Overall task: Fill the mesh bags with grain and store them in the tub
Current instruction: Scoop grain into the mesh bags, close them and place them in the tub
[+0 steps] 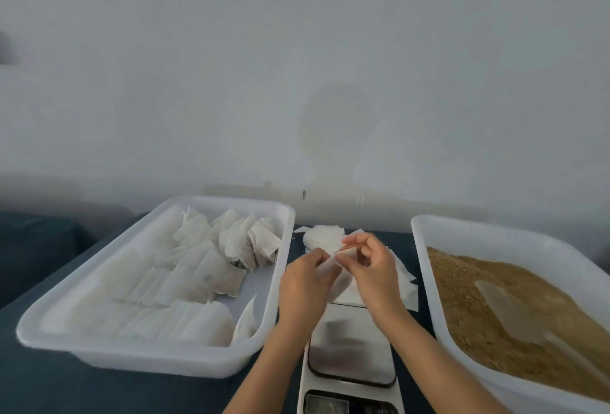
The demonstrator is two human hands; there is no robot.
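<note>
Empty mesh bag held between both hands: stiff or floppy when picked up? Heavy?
Likely floppy: the mesh bag bends and creases where the left hand and right hand pinch it. Probably very light: it is thin, translucent and empty. Its mouth may need both hands to open, since the sheet looks flat.

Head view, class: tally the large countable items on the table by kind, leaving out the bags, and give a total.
White plastic tubs: 2
Kitchen scale: 1
Scoop in the grain: 1
Total: 4
</note>
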